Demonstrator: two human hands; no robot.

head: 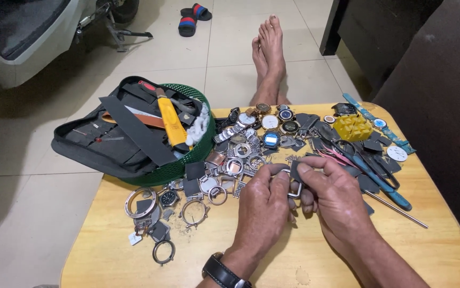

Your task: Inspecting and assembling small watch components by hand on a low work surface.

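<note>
Both my hands meet over the wooden counter (315, 256). Left hand (264, 205) and right hand (336, 197) pinch a small metal watch case (294, 188) between them, each grip closed on it. Piles of loose watch parts (240, 160) lie just beyond. Green basket (187, 160) with a yellow-handled tool (171, 122) sits at the far-left corner.

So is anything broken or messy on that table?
Yes. Loose watch parts lie scattered over the wooden table: bare cases, rings and strap links, with no order. A green basket hangs over the table's edge. The left hand and right hand pinch a small metal frame with no strap.
</note>
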